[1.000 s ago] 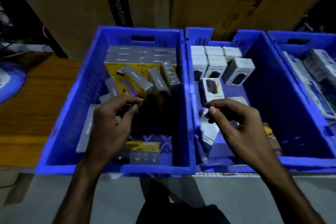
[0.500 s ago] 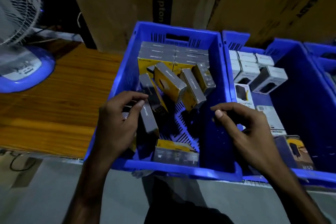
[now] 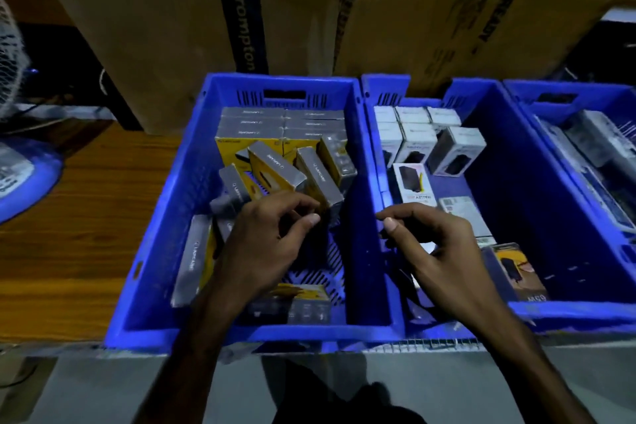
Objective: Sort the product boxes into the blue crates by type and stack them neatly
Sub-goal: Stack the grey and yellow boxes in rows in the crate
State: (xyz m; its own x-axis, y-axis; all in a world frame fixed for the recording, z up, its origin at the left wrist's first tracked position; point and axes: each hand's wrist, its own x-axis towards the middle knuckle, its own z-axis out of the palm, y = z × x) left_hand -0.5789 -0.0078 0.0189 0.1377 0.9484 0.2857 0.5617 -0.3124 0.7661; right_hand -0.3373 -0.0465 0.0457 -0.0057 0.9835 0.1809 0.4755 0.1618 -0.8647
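Three blue crates sit side by side before me. My left hand (image 3: pixel 261 244) hovers inside the left crate (image 3: pixel 165 217), fingers loosely curled and holding nothing, just in front of four tilted grey-and-yellow boxes (image 3: pixel 275 169). My right hand (image 3: pixel 444 251) hangs over the middle crate (image 3: pixel 495 134), loosely curled and holding nothing, near the white boxes (image 3: pixel 413 134); I count seven standing at the back.

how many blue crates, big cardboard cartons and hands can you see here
blue crates: 3 (left, middle, right)
cardboard cartons behind them: 2 (Crompton carton, second carton)
hands: 2 (left hand, right hand)
total: 7
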